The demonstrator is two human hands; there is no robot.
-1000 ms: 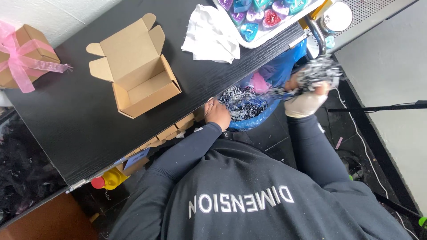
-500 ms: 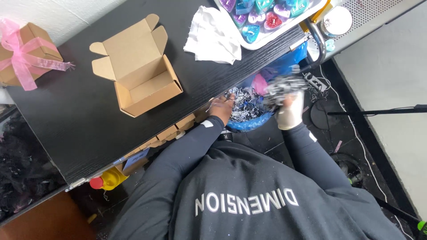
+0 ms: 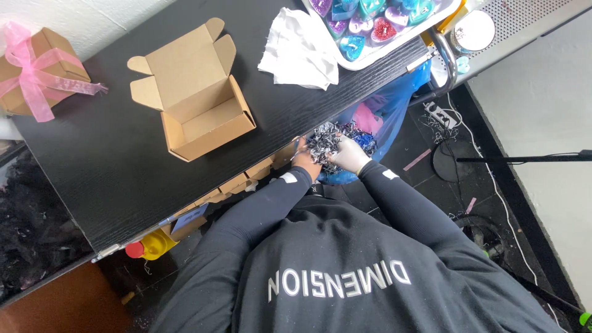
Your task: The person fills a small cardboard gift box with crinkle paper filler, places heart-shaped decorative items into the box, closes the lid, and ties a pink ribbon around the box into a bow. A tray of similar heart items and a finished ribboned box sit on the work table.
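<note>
Shredded silvery paper filler (image 3: 325, 140) sits bunched between both hands, left hand (image 3: 305, 161) and gloved right hand (image 3: 349, 157), fingers pinching it above the blue bag (image 3: 394, 105); the open cardboard box (image 3: 197, 111) lies left, on the worktop (image 3: 92, 179).

You're at a small craft packing station: a black worktop (image 3: 111, 160) carries an open carton (image 3: 194, 105), a ribboned gift box (image 3: 37, 71) and a tray (image 3: 394, 46) of coloured hearts.
</note>
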